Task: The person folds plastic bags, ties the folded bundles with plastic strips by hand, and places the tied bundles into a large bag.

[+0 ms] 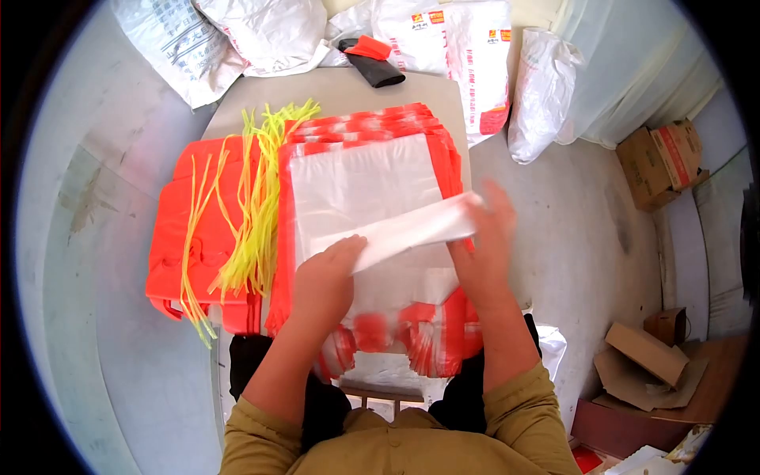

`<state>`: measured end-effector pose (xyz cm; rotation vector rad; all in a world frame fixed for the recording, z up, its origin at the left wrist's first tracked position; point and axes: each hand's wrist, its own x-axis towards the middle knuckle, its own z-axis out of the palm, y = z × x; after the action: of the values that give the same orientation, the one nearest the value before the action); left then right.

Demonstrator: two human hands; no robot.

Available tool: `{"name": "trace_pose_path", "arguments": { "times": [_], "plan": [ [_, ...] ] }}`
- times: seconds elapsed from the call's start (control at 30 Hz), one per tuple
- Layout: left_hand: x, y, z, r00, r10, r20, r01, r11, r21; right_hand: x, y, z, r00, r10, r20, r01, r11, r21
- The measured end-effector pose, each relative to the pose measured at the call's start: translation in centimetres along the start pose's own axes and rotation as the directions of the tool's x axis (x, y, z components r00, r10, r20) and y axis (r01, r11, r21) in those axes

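Note:
Over a stack of red-edged clear plastic bags (364,178), my two hands are at a folded whitish plastic strip (412,233), slanting up to the right. My left hand (326,277) is closed on its lower left end. At the upper right end, my right hand (487,245) grips it with thumb and fingers, the fingertips smeared by motion. The front ends of the stacked bags, red and gathered, hang over the table's near edge. Left of the stack lies a bundle of yellow plastic ties (257,214), partly on a pile of folded red plastic bags (178,226).
The beige table (431,89) carries a black and red roll-like item (376,71) at its far edge. Stuffed white sacks (273,36) stand behind it. Cardboard boxes (661,162) sit along the right wall, with an opened carton (645,368) lower right.

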<state>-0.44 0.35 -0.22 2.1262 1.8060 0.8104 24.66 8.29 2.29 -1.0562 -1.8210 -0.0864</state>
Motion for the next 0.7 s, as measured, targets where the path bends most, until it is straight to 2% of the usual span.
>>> {"name": "trace_pose_path", "arguments": {
  "times": [0.07, 0.1, 0.13, 0.17, 0.2, 0.27, 0.37, 0.4, 0.5, 0.6, 0.7],
  "plan": [
    [-0.1, 1.5, -1.8, 0.980, -0.163, 0.112, 0.189, 0.940, -0.285, 0.1, -0.7, 0.4, 0.958, 0.253, -0.135, -0.185, 0.904, 0.385],
    [-0.4, 1.5, -1.6, 0.953, -0.235, 0.192, 0.302, 0.802, -0.515, -0.1, -0.9, 0.4, 0.918, 0.392, -0.060, -0.268, 0.723, 0.637],
    [-0.8, 1.4, -1.5, 0.916, -0.281, 0.287, 0.401, 0.597, -0.695, -0.8, -0.3, 0.7, 0.862, 0.496, 0.109, -0.376, 0.481, 0.792],
    [-1.1, 1.3, -1.4, 0.872, -0.298, 0.388, 0.477, 0.341, -0.810, -1.6, 0.2, 0.9, 0.769, 0.578, 0.272, -0.453, 0.193, 0.870],
    [-1.2, 1.3, -1.3, 0.833, -0.288, 0.472, 0.537, 0.216, -0.816, -1.9, 0.5, 1.4, 0.644, 0.586, 0.492, -0.545, -0.101, 0.832],
    [-1.5, 1.4, -1.2, 0.743, -0.236, 0.627, 0.636, -0.043, -0.770, -2.7, 0.4, 1.8, 0.635, 0.234, 0.736, -0.639, -0.376, 0.671],
    [-1.6, 2.0, -0.6, 0.723, -0.229, 0.651, 0.639, -0.135, -0.757, -2.4, -2.3, 2.6, 0.574, 0.212, 0.791, -0.745, -0.267, 0.611],
    [-1.7, 2.0, -0.4, 0.717, -0.227, 0.659, 0.639, -0.166, -0.751, -2.9, -2.2, 3.1, 0.534, 0.241, 0.810, -0.731, -0.349, 0.586],
    [-2.1, 1.9, -0.3, 0.703, -0.264, 0.660, 0.660, -0.106, -0.744, -3.5, -2.3, 3.6, 0.313, 0.387, 0.867, -0.904, -0.157, 0.397],
    [-2.5, 1.2, -0.4, 0.704, -0.267, 0.658, 0.681, -0.007, -0.732, -3.2, -2.5, 3.5, 0.299, 0.388, 0.872, -0.936, -0.057, 0.347],
    [-3.0, 0.3, -0.3, 0.754, -0.225, 0.617, 0.640, 0.044, -0.767, -4.4, -2.3, 4.4, 0.482, 0.345, 0.806, -0.875, 0.151, 0.459]
  ]
}}
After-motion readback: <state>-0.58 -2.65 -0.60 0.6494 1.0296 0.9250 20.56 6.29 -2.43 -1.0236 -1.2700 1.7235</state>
